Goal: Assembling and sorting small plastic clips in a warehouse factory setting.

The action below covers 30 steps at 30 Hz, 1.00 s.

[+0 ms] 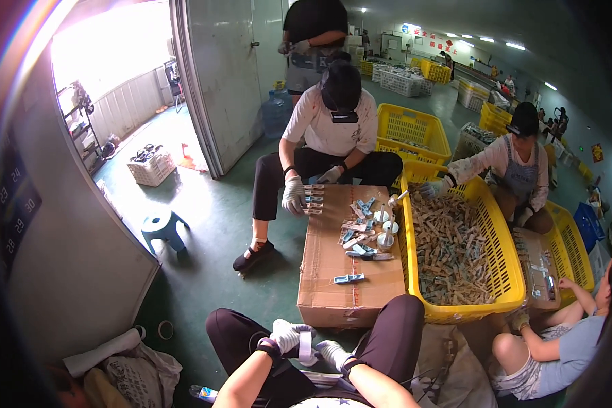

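Note:
Both my hands wear pale striped gloves and are low over my lap, between my knees. My left hand (285, 336) is closed around a roll of white tape (305, 346), held upright. My right hand (334, 353) is just right of the roll, fingers bent together toward it; whether they pinch something small is too hard to see. Beyond my knees stands a cardboard box (324, 288). A single blue-and-white clip (349, 279) lies near its front, with a pile of similar clips (358, 234) and several round white pieces (385, 240) farther back.
Across the box, a seated co-worker's gloved hand (294, 196) touches a row of clips (313, 198). A yellow crate (510, 285) full of clips stands right of the box; another co-worker reaches into it. At left are a blue stool (164, 228), tape roll (165, 330) and sacks (139, 375).

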Each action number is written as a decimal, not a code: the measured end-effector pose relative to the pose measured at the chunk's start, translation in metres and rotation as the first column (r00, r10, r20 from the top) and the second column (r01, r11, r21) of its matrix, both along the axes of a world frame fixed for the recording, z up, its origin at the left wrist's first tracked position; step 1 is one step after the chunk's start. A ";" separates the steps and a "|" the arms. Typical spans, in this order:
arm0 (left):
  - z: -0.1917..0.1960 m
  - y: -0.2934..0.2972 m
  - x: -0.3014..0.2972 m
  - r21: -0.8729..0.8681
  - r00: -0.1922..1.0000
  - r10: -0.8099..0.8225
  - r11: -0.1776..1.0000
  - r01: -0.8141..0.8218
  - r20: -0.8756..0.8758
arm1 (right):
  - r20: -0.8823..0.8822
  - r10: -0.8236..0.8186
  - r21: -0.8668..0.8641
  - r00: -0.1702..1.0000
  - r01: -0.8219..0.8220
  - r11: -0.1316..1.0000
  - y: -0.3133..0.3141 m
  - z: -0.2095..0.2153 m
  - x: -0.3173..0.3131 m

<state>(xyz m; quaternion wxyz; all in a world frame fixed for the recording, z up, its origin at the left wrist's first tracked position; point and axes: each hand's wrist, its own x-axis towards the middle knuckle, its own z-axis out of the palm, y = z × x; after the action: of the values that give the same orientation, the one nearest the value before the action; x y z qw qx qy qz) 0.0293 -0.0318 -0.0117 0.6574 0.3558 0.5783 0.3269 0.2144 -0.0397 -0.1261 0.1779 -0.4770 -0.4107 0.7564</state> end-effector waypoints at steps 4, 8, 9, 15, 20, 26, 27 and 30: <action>0.003 0.001 -0.003 -0.028 0.999 0.031 0.999 -0.031 -0.020 | 0.017 -0.078 -0.065 0.997 0.079 0.995 0.001 0.006 -0.003; 0.013 0.005 0.004 0.016 0.996 -0.042 0.999 0.044 -0.081 | -0.066 -0.147 -0.139 0.987 0.136 0.981 0.008 -0.020 0.002; 0.019 0.005 0.006 0.024 0.991 -0.069 0.997 0.072 -0.118 | -0.096 -0.181 -0.196 0.979 0.160 0.968 0.010 -0.024 0.003; 0.016 0.003 0.009 -0.009 0.994 0.062 0.998 -0.061 0.094 | -0.244 -0.383 -0.517 0.891 0.214 0.829 0.016 -0.032 -0.006; 0.020 0.004 0.002 -0.007 0.999 0.038 0.999 -0.038 -0.004 | -0.294 -0.552 -0.749 0.780 0.171 0.641 0.015 -0.035 -0.019; -0.012 -0.001 -0.016 -0.054 0.986 0.028 0.998 -0.019 0.167 | -0.298 -0.380 -0.518 0.876 0.186 0.835 0.012 -0.076 -0.012; -0.021 0.005 -0.011 -0.087 0.962 0.031 0.996 -0.008 0.271 | -0.285 -0.343 -0.439 0.895 0.196 0.877 0.012 -0.090 -0.002; 0.012 0.021 0.024 -0.104 0.959 -0.096 0.986 0.128 0.266 | -0.198 -0.256 -0.183 0.946 0.221 0.958 0.017 -0.129 0.041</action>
<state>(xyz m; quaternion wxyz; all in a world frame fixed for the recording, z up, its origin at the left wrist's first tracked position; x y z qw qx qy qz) 0.0531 -0.0110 0.0007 0.7652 0.3019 0.4845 0.2976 0.2551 -0.0224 -0.2548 0.2739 -0.4495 -0.2662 0.8075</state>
